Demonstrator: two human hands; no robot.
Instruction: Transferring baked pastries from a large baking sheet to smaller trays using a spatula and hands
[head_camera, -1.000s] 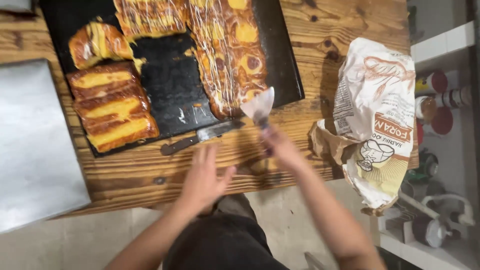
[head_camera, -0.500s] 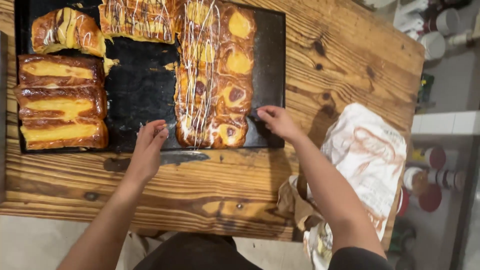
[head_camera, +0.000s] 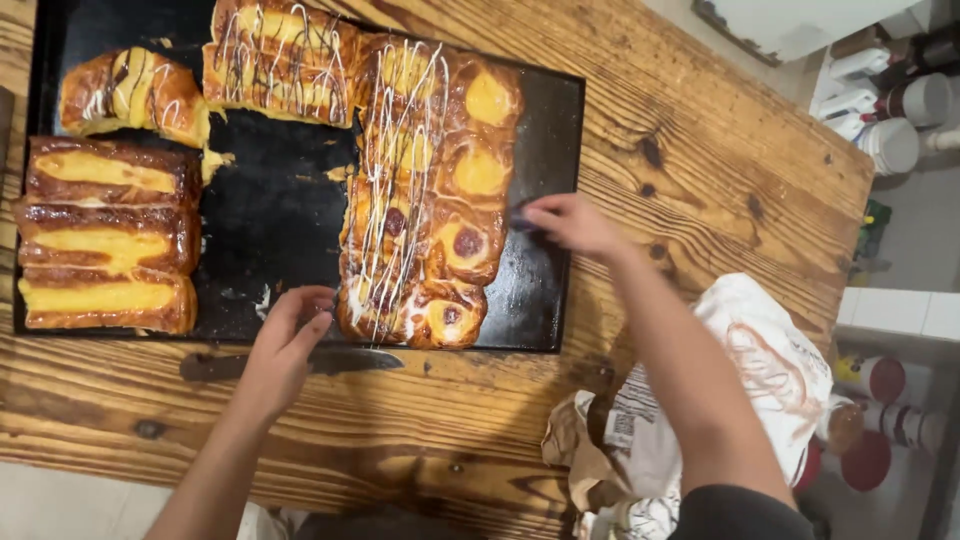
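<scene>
Wooden table (head_camera: 700, 150), black tray (head_camera: 545, 300): left hand (head_camera: 285, 345) fingers loosely apart beside iced pastry (head_camera: 425, 200); right hand (head_camera: 570, 222) fingers together, content unclear. Could tear if pulled.

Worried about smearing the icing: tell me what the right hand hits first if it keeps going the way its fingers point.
The right hand points left across the tray. First in line looks like the iced pastry strip, right beside its fingertips. Height above the tray is unclear.

I see my left hand (head_camera: 285, 345) over the knife (head_camera: 300, 363), my right hand (head_camera: 570, 225) beside the iced pastry (head_camera: 430, 200) on the black tray (head_camera: 545, 290).
</scene>
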